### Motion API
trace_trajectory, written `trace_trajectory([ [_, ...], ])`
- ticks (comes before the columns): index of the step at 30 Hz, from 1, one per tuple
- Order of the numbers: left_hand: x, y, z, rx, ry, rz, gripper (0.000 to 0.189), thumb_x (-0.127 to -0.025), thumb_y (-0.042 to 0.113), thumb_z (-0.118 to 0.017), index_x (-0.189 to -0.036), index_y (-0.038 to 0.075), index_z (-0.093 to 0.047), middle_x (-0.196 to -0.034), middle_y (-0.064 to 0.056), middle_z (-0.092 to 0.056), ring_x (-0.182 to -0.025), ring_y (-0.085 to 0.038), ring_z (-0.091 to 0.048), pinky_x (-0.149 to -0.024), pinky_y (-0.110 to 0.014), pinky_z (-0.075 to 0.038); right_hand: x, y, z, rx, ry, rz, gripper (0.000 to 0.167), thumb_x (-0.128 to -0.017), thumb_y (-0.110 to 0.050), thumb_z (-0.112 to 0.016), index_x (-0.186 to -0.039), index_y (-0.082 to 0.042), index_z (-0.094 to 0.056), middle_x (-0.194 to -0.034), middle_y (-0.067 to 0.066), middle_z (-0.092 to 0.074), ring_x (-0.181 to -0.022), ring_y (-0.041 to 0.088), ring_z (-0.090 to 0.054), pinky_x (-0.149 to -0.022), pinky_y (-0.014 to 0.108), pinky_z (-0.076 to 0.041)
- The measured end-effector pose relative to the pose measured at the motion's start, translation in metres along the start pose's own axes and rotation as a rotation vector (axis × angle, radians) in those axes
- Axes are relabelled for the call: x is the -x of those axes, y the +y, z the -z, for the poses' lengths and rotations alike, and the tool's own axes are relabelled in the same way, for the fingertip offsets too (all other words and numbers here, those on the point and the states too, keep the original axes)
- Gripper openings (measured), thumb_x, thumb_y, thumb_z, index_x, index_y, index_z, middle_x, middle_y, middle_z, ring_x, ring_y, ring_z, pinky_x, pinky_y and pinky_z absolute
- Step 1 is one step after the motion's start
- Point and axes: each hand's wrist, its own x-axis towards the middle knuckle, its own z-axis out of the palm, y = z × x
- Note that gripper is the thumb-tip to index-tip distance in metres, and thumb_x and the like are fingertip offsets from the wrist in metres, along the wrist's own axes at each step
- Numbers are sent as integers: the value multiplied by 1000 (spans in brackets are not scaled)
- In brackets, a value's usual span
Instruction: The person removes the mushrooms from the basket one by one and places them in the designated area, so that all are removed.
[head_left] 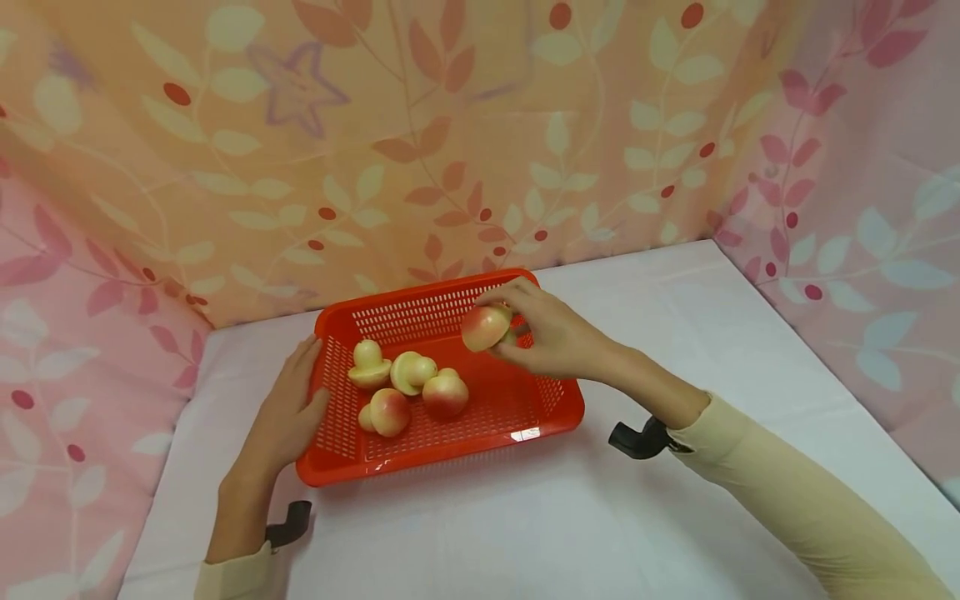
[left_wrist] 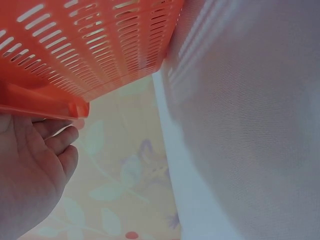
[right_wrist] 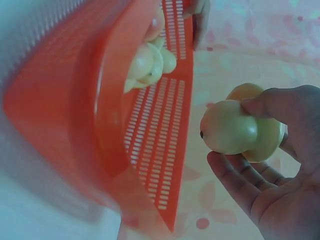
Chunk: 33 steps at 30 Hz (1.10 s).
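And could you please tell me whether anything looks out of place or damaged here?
Nothing stands out as spilled or damaged. The red basket looks whole, four mushroom-shaped pieces lie inside toward its left end, and the right hand holds a fifth piece above it. The left hand touches its side.

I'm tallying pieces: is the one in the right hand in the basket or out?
Out: the right hand holds the mushroom-shaped piece above the basket; the right wrist view shows piece and basket apart.
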Motion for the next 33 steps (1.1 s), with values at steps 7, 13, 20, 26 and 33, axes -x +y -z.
trace_trajectory([
  [7, -2, 2, -2, 6, 6, -24, 73, -104, 15, -48, -170, 6, -18, -178, -17, -15, -165, -45, -14, -123, -78, -23, 9, 12, 14, -21, 54, -8, 55, -90, -9, -80, -141, -10, -60, -135, 8, -58, -117, 22, -63, -89, 34, -66],
  [13, -4, 1, -6, 22, 19, -51, 72, -103, 13, -48, -169, 4, -20, -178, -18, -17, -164, -46, -15, -124, -77, -22, 18, 21, 21, -33, 102, -34, 58, -90, -8, -80, -143, -11, -58, -135, 8, -58, -113, 25, -66, -87, 35, -67],
  [20, 3, -3, 1, -6, 30, -27, 72, -103, 13, -46, -169, 5, -19, -178, -18, -17, -162, -48, -20, -120, -80, -25, 23, 31, 20, -61, 147, -50, 58, -90, -12, -82, -143, -14, -58, -143, 7, -57, -113, 22, -70, -89, 34, -66],
  [26, 3, -5, 2, 0, 40, -49, 71, -104, 14, -46, -169, 5, -20, -178, -18, -18, -163, -46, -17, -121, -79, -24, 32, 37, 18, -85, 176, -82, 60, -90, -13, -83, -144, -15, -58, -141, 6, -58, -115, 22, -69, -90, 33, -65],
  [33, 0, -2, -3, 19, 36, -48, 71, -104, 14, -47, -169, 5, -20, -177, -18, -18, -164, -46, -15, -123, -78, -22, 41, 43, 27, -76, 221, -98, 61, -89, -10, -84, -144, -14, -58, -138, 7, -58, -111, 22, -65, -89, 25, -64],
])
